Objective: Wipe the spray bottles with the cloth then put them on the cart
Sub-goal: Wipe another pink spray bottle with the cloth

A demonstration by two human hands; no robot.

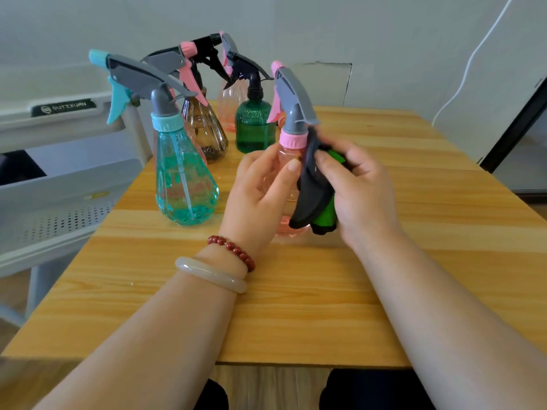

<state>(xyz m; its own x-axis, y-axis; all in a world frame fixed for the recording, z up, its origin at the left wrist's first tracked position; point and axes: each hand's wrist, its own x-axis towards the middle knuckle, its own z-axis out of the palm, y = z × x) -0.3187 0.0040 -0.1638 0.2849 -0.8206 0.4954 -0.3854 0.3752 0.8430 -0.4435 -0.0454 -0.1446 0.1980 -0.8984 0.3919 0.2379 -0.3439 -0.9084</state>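
Left hand (260, 187) curls round pink bottle (291, 143), just below its neck, upright over mid-table (296, 306). Right hand (355, 184) clutches black-green cloth (313, 184) against its side. Likely light, smooth, slippery plastic; grip the narrow neck. Beyond: teal bottle (186, 184), green bottle (254, 128). Cart (59, 184) left.

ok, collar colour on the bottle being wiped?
Pink; the collar shows best in the head view.

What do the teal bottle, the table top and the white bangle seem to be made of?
Teal bottle: clear tinted plastic, glossy; the tube inside shows through. Table top: wood or laminate, smooth; grain stripes. White bangle: probably polished stone or glass; milky, translucent.
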